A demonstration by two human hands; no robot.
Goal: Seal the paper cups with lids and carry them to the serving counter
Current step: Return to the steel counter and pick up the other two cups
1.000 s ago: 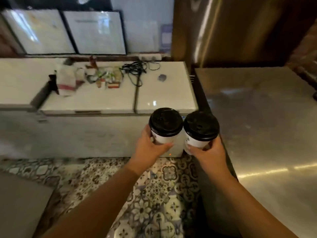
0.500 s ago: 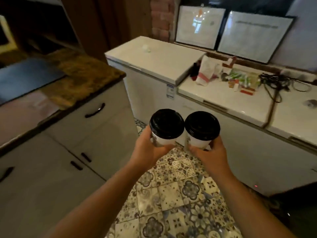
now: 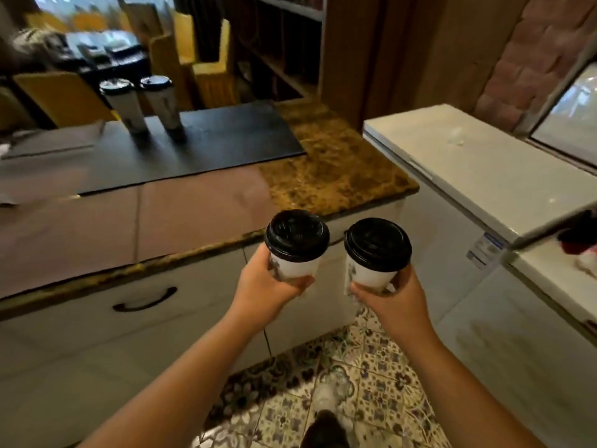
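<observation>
Two white paper cups with black lids are held side by side above the tiled floor (image 3: pixel 371 396), in front of the counter (image 3: pixel 339 169). Head view: left hand (image 3: pixel 268 286) wraps the left cup (image 3: pixel 295 250); right hand (image 3: pixel 392 300) wraps the right cup (image 3: pixel 374 260), the two cups slightly apart. Two taller lidded cups (image 3: pixel 142 103) stand on a dark mat (image 3: pixel 232 130) on the counter; chest freezer (image 3: pixel 478 166) at right.

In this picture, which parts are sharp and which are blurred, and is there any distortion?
Head view: the two lidded cups and the hands are fairly sharp; the far cups and the room behind are smeared by motion blur; the wide lens bends the counter edge; light is dim and warm.
</observation>
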